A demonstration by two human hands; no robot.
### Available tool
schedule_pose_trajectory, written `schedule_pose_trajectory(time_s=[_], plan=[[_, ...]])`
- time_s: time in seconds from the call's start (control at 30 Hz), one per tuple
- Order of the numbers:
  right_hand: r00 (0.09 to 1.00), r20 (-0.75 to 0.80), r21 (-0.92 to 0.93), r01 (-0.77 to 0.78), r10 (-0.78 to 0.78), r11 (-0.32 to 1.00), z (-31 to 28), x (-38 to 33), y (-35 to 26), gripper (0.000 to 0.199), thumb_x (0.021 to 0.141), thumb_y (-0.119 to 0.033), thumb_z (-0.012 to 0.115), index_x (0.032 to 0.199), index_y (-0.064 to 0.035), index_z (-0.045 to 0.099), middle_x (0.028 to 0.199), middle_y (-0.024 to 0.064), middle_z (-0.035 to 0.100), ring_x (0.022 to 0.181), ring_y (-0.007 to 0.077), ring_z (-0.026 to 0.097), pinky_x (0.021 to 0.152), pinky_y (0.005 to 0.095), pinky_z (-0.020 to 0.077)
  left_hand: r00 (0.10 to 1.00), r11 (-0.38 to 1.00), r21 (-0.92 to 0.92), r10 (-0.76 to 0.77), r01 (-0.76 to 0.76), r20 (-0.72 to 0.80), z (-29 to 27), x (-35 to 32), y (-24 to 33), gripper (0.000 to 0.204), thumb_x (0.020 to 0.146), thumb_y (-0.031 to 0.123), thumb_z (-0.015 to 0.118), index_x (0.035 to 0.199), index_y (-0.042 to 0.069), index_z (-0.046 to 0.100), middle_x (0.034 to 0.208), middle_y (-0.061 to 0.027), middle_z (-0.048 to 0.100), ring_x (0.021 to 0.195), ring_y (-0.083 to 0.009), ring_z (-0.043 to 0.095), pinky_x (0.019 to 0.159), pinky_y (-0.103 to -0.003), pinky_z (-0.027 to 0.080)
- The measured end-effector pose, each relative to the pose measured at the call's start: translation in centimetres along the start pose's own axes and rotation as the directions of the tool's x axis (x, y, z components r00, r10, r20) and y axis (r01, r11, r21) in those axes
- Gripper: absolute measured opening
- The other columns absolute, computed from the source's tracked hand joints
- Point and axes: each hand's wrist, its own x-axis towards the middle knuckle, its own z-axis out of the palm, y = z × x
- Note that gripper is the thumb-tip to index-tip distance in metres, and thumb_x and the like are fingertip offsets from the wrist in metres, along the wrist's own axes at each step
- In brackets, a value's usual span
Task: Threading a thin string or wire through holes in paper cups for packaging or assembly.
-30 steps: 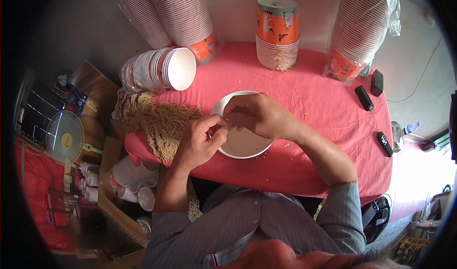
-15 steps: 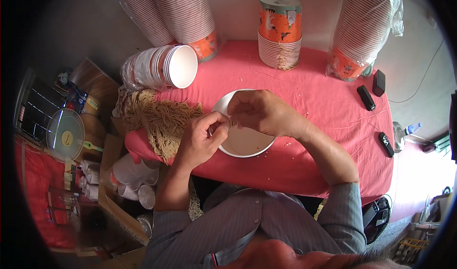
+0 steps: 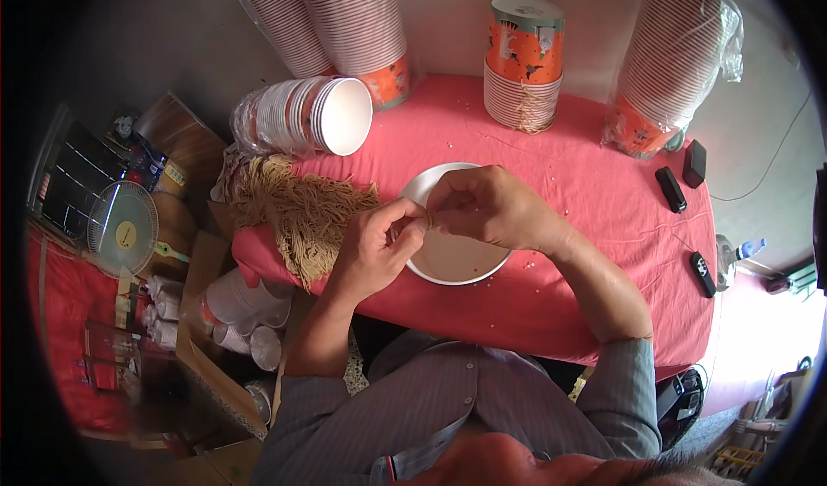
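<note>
My left hand (image 3: 375, 249) and my right hand (image 3: 500, 210) meet over a wide white bowl-like container (image 3: 422, 185) on the red-covered table. Thumb and forefinger are pinched together on each hand, and the fingertips nearly touch. Something thin and small may be between them, too fine to make out. Beneath the hands, the container's pale inside shows, partly covered by my right hand. Close to my left wrist lies a loose heap of tan strings (image 3: 306, 219), some hanging over the table's near edge.
Nested paper buckets (image 3: 345, 116) lie on their side at the left. Orange buckets (image 3: 525, 47) stand upside down at the back, a tan string bundle on them. Wrapped stacks (image 3: 663, 64) lean behind. Small black devices (image 3: 670, 189) lie at right. A carton (image 3: 202, 322) holds more buckets.
The whole view has shifted slightly, so the table and its things sit a little farther right. Both hands keep their pinch over the container, fingertips still close together.
</note>
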Motion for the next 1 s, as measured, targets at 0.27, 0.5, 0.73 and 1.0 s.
schedule_pose_trajectory(time_s=[0.27,0.5,0.73,1.0], plan=[[0.999,0.022,0.104,-0.030,0.028,0.994,-0.2,0.2,0.6,0.015,0.094,-0.002,0.076,0.109,-0.0005,0.076,0.091,0.0033,0.078,0.088,0.0100,0.071,0.085,0.0308,0.0571,0.991,0.978,-0.166,-0.120,0.128,0.061,-0.3,-0.2,-0.2,0.018,0.112,0.015,0.064,0.108,-0.002,0.071,0.080,-0.0017,0.066,0.076,-0.0080,0.062,0.072,-0.028,0.051],[0.999,0.030,-0.028,-0.024,0.025,0.999,-0.2,0.2,0.7,0.011,0.091,-0.003,0.078,0.101,-0.0020,0.081,0.092,0.0039,0.079,0.087,0.0100,0.071,0.083,0.0305,0.0570,0.974,0.878,-0.422,-0.216,0.227,0.075,-0.8,-0.5,-0.8,0.021,0.114,0.021,0.064,0.111,0.001,0.069,0.087,0.0008,0.066,0.082,-0.0069,0.060,0.079,-0.024,0.050],[0.999,0.044,-0.081,0.010,-0.006,0.997,-0.3,0.2,1.2,0.020,0.086,-0.015,0.075,0.101,-0.0053,0.085,0.090,0.0135,0.081,0.086,0.0250,0.078,0.083,0.0382,0.0606,0.960,0.803,-0.531,-0.271,0.269,0.076,-1.2,-0.5,-0.7,0.021,0.107,0.012,0.071,0.124,0.001,0.067,0.099,-0.0054,0.075,0.086,-0.0063,0.063,0.079,-0.022,0.047],[0.999,0.048,-0.184,0.020,-0.011,0.983,-0.4,0.2,0.7,0.020,0.085,-0.016,0.076,0.100,-0.0057,0.085,0.092,0.0148,0.082,0.085,0.0281,0.078,0.082,0.0403,0.0611,0.963,0.746,-0.618,-0.262,0.246,0.067,-0.9,-0.6,-1.3,0.018,0.106,0.007,0.071,0.124,0.004,0.069,0.107,-0.0068,0.080,0.097,-0.0041,0.069,0.081,-0.018,0.050]])
